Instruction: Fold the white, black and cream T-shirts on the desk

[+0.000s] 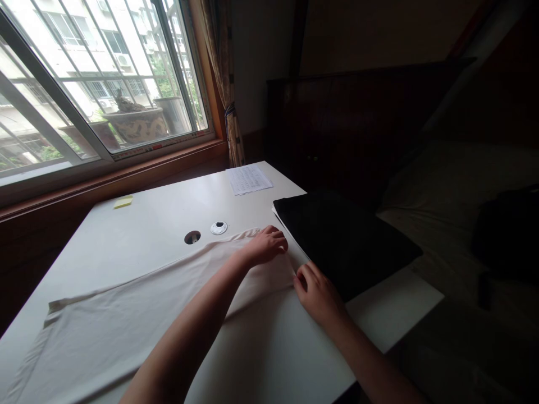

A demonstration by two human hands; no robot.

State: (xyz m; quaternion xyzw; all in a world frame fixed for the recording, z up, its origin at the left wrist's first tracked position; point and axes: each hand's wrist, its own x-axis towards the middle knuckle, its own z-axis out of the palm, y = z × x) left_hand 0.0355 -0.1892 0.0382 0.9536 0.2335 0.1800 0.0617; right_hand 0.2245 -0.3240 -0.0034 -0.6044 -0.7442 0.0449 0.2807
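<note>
A long pale cloth (138, 303) lies folded flat across a white table (151, 224), running from the near left to the middle right. My left hand (267, 244) rests on the cloth's far right end with its fingers curled down over the edge. My right hand (318, 292) sits just beside it at the cloth's near right corner, fingertips pinching the fabric edge.
A black flat object (345, 238) lies on the table's right side, close to both hands. A printed sheet (248, 178), a yellow note (123, 202), a cable hole (192, 237) and its white cap (219, 227) are farther back. A window (84, 84) is left, a bed (455, 191) right.
</note>
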